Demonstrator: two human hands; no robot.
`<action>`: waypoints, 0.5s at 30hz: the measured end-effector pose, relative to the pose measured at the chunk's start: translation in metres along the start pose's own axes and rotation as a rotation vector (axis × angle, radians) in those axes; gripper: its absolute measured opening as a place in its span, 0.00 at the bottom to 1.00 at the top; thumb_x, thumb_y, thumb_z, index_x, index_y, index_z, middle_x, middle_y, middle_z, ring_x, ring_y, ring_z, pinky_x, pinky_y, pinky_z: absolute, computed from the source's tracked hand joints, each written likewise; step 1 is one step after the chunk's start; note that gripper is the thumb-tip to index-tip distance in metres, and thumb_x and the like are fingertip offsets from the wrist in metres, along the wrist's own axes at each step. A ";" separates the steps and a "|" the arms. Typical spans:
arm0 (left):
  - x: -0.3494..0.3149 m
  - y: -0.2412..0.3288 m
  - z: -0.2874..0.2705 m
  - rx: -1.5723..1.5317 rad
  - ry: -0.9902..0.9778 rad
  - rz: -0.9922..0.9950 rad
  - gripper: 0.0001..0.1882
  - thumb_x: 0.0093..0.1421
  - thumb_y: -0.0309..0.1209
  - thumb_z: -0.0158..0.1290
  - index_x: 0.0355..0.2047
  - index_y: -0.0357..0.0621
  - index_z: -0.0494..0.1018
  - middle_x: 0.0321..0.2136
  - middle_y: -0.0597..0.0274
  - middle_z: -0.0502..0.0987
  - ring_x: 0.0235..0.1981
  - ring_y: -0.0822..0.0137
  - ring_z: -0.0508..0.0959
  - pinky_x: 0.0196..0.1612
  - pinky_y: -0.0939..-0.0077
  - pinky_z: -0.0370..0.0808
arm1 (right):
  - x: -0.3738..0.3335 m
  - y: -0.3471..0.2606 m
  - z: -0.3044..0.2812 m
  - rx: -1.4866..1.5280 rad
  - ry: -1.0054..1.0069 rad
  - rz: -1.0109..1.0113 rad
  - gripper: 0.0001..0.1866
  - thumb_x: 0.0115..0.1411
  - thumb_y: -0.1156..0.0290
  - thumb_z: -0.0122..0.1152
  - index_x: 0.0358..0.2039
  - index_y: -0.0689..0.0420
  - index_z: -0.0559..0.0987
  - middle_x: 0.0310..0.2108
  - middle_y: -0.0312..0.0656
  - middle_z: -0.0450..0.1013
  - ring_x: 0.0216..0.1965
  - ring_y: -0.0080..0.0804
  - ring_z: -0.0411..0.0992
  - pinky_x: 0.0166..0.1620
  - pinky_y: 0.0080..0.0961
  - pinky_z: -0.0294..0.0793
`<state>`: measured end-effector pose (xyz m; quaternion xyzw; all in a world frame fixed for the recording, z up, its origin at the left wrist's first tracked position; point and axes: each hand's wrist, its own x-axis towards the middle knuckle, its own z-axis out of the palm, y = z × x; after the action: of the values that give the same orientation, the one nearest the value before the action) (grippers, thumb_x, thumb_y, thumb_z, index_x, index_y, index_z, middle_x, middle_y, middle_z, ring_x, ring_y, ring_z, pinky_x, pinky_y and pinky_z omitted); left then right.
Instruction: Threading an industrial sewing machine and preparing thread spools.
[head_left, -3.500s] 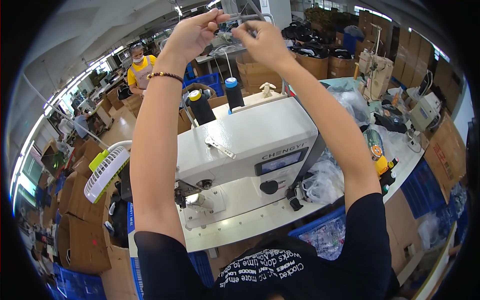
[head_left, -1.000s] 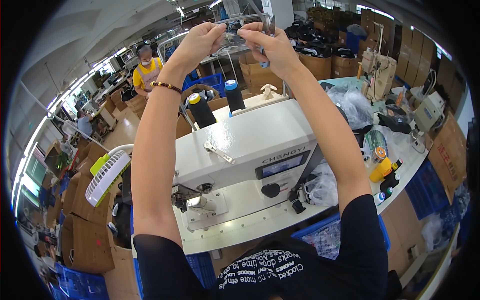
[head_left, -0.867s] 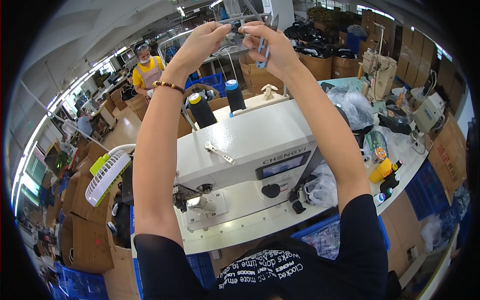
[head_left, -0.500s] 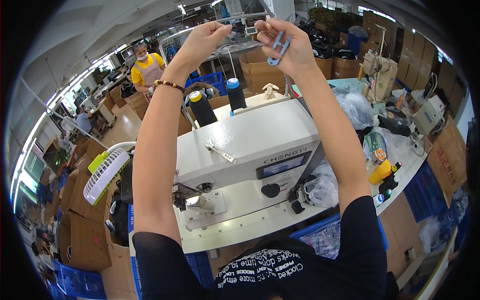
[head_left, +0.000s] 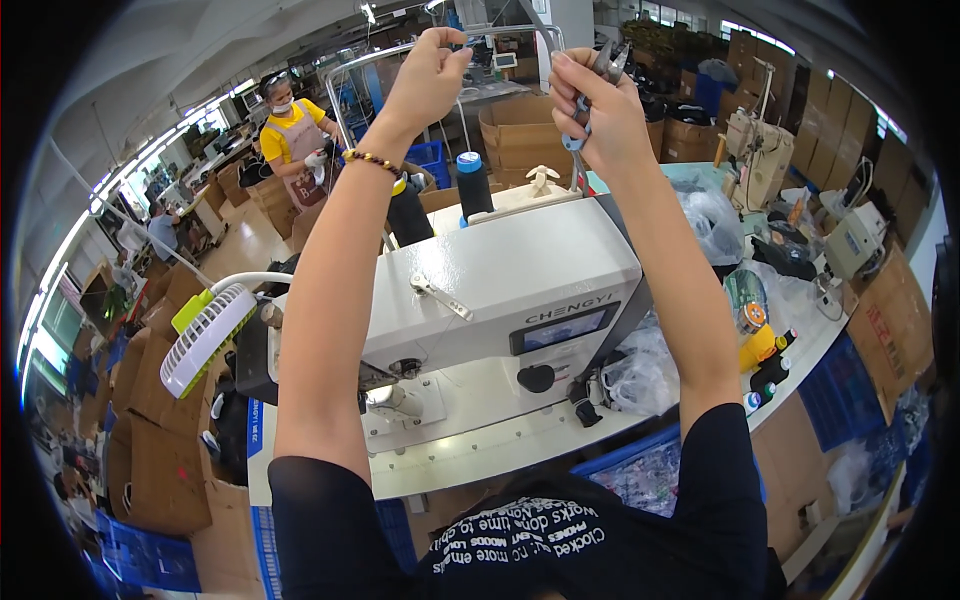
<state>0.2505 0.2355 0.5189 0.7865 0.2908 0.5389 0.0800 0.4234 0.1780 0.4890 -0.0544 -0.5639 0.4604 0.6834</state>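
Observation:
My left hand [head_left: 424, 88] is raised above the far left of a white sewing machine [head_left: 500, 265]. Its thumb and fingers are curled into a pinch; whatever is between them is too fine to make out. Level with it on the right, my right hand [head_left: 612, 118] is closed around blue-handled thread snips [head_left: 574, 143]. The metal blades stick up past the knuckles. Below and between the hands stand a black thread cone [head_left: 408, 212] with a yellow top and another black thread cone [head_left: 472, 190] with a blue top. A metal rod frame [head_left: 390, 55] rises just behind my hands.
A white and green fan [head_left: 208, 340] sits left of the machine. Plastic bags [head_left: 640, 375] and small thread spools [head_left: 768, 372] lie to the right. Blue crates [head_left: 640, 470] stand below the table. A person in a yellow shirt [head_left: 290, 140] stands at the far left.
My left hand has shifted slightly right and up. My right hand has turned the snips so the blades point up. The person in yellow has moved their arms.

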 end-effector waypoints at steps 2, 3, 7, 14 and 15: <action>0.002 -0.001 0.002 0.033 0.022 0.012 0.13 0.55 0.32 0.45 0.37 0.36 0.62 0.16 0.71 0.63 0.16 0.82 0.58 0.18 0.88 0.56 | -0.005 0.000 0.002 -0.019 0.021 0.019 0.06 0.50 0.73 0.55 0.21 0.60 0.70 0.15 0.32 0.62 0.15 0.13 0.57 0.11 0.10 0.49; 0.000 -0.001 0.002 0.095 0.057 0.074 0.13 0.54 0.31 0.46 0.37 0.36 0.63 0.15 0.68 0.64 0.16 0.79 0.61 0.20 0.85 0.60 | -0.009 0.001 0.004 -0.015 0.018 0.031 0.06 0.50 0.73 0.55 0.21 0.60 0.70 0.15 0.32 0.62 0.15 0.13 0.57 0.11 0.10 0.49; -0.015 0.015 -0.008 0.057 -0.082 0.043 0.17 0.54 0.31 0.46 0.42 0.36 0.60 0.28 0.57 0.66 0.29 0.69 0.67 0.34 0.79 0.66 | -0.033 -0.004 0.009 -0.387 0.041 0.074 0.08 0.50 0.68 0.56 0.23 0.59 0.72 0.15 0.31 0.61 0.15 0.11 0.54 0.15 0.09 0.47; -0.114 0.075 -0.051 0.368 -0.169 0.206 0.14 0.52 0.28 0.48 0.39 0.35 0.66 0.27 0.61 0.72 0.22 0.77 0.67 0.29 0.85 0.65 | -0.120 0.011 0.016 -0.679 0.166 0.068 0.08 0.45 0.70 0.61 0.25 0.59 0.75 0.18 0.30 0.68 0.17 0.12 0.59 0.20 0.10 0.57; -0.133 0.085 -0.058 0.325 -0.155 0.138 0.14 0.52 0.27 0.48 0.38 0.34 0.67 0.30 0.59 0.72 0.25 0.76 0.69 0.31 0.84 0.66 | -0.142 0.018 0.020 -0.608 0.027 0.104 0.07 0.46 0.71 0.60 0.25 0.60 0.75 0.17 0.30 0.66 0.17 0.11 0.58 0.20 0.10 0.56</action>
<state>0.1964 0.0827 0.4731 0.8463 0.3125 0.4268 -0.0630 0.4051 0.0814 0.3836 -0.2911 -0.6631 0.3042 0.6189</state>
